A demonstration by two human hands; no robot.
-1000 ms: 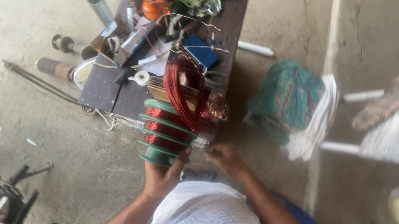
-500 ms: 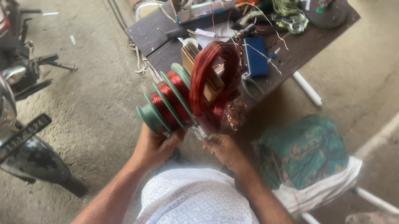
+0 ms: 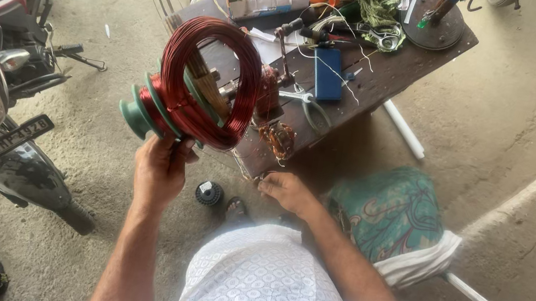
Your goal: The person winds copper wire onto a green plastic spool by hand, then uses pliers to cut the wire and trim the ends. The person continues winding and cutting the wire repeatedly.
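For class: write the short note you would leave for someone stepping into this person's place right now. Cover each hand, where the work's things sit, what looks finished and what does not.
Left hand: raised off the bench, gripping the green winding former from below; loops of red copper wire hang around it.
Right hand: low at the near edge of the wooden bench, fingers pinched, seemingly on a fine wire; too thin to confirm.
Nearby: small copper-wound part at the bench edge, blue flat box further on.
Done: the coil looks wound and lifted clear of the bench.
Left: the coil is still on the former, not yet slipped off.
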